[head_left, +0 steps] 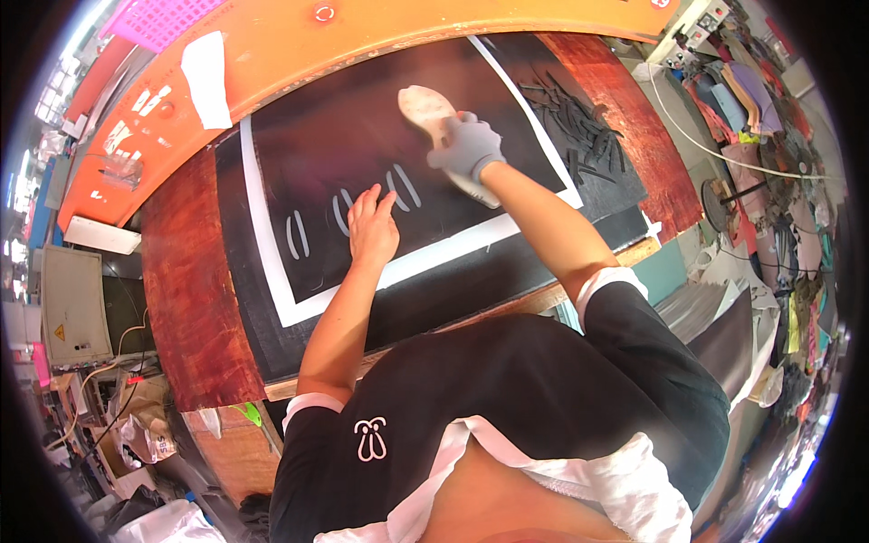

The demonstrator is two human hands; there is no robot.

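Note:
A black sheet [317, 118] lies on the work surface, with a white layer [262, 226] showing along its left, front and right edges. Several narrow curved white shapes [292, 235] show in pairs across its left and middle part. My bare left hand [373, 233] rests on the sheet beside them, fingers stretched out, holding nothing. In a grey glove, my right hand [471, 147] is closed around the middle of a pale shoe-sole-shaped piece [424, 104]. The piece slants over the right part of the sheet, and the hand hides its middle.
An orange machine beam [290, 50] arches across the far side. Thin black scrap strips [579, 127] lie in a heap at the right. Reddish-brown boards [190, 290] flank the sheet. A pink basket [163, 23] sits at the far left; coloured material is piled on the right.

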